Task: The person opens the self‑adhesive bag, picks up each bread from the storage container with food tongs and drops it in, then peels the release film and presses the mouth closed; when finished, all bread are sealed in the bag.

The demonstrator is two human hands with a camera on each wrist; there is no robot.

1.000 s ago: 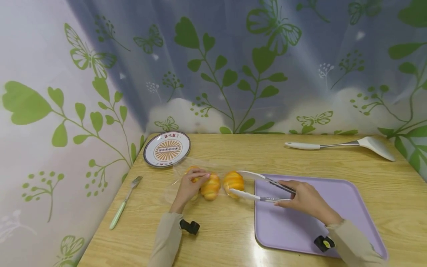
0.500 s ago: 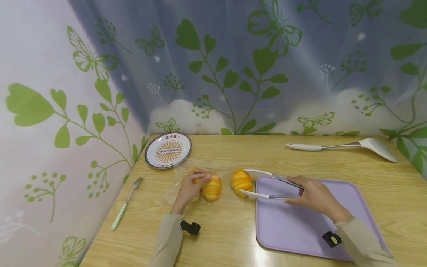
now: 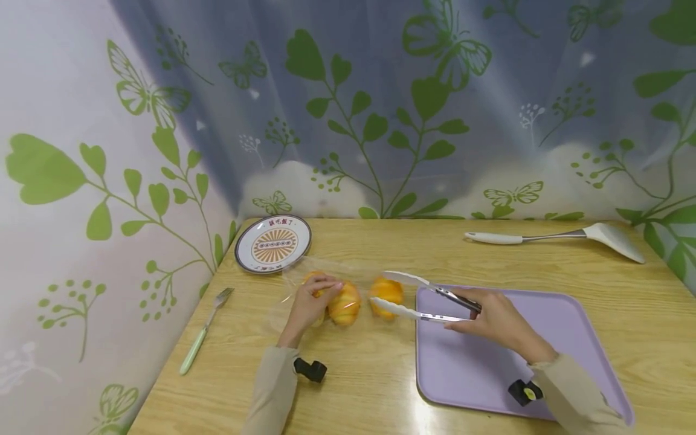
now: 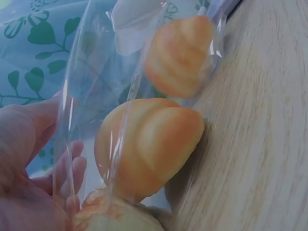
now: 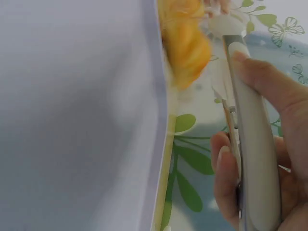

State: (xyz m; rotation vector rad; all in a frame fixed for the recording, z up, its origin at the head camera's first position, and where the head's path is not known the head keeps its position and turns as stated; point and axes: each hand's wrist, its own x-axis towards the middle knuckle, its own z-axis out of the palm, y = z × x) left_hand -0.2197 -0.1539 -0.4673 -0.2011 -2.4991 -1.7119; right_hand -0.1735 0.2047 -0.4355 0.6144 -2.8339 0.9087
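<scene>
A clear plastic bag [image 4: 70, 125] with croissant-shaped bread rolls inside lies on the wooden table. My left hand [image 3: 310, 302] pinches the film of this bag, partly covering the leftmost roll [image 4: 118, 214]. Beside those fingers rests the middle roll [image 3: 344, 307]. Farther right, at the bag's mouth, is an orange-yellow roll [image 3: 387, 290]. My right hand [image 3: 500, 320] grips a pair of tongs [image 3: 408, 279] with white scalloped tips. The tips are spread on either side of this right-hand roll, the near one overlapping it in the head view.
A lilac tray [image 3: 489, 368] lies under my right hand and forearm. At the back left sits a patterned plate [image 3: 274, 243], with a green-handled fork [image 3: 198, 341] nearer me. A white turner [image 3: 495, 238] lies at the back right. A printed curtain [image 3: 348, 175] borders the table.
The right hand with the tongs first moved right, the right-hand roll shifting that way too, then came back left with the roll following slightly. The left hand has kept its pinch in place.
</scene>
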